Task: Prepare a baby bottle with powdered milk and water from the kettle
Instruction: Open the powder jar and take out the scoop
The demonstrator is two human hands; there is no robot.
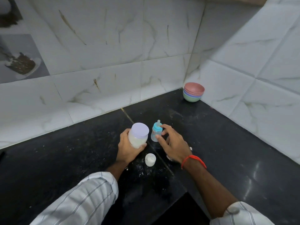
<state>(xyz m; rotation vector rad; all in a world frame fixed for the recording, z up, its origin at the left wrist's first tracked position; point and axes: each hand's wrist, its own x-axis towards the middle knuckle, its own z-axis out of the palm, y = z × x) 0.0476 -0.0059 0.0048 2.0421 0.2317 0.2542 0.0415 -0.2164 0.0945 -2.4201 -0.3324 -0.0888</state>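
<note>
A clear jar of white powder with a lilac lid (139, 134) is tilted a little above the black counter, and my left hand (129, 147) grips it from the left and below. Just to its right stands a small clear baby bottle (156, 133) with a turquoise collar and teat. My right hand (172, 143) has its fingers spread around the bottle, thumb and forefinger touching its side and collar. A small white cap (150, 159) with powder in it stands on the counter between my wrists. No kettle is in view.
A stack of coloured bowls (193, 94) sits in the far right corner against the tiled walls. Spilled white powder (142, 169) speckles the black counter (227, 151) near the cap. The counter's front edge cuts inward at the bottom centre.
</note>
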